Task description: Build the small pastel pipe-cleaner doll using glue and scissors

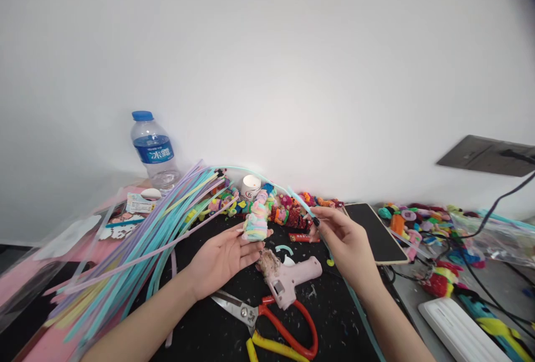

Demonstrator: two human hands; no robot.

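My left hand (pixel 221 259) lies palm up over the black mat (pixel 217 334), its fingers curled round a small pastel fuzzy craft piece (pixel 256 224) in pink, yellow, green and blue. My right hand (pixel 345 242) pinches a light blue pipe cleaner (pixel 298 200) between thumb and fingertips. That stem arcs up and left toward the back of the table. A pink glue gun (pixel 290 279) rests on the mat just below both hands.
Red-handled scissors (pixel 271 317) and a yellow-handled tool (pixel 271 348) lie near the front. A fan of pastel pipe cleaners (pixel 142 245) spreads left. A water bottle (pixel 154 151), a white candle cup (pixel 251 185), finished fuzzy pieces (pixel 288 211), a phone (pixel 376 231) and cables (pixel 480 228) sit behind and right.
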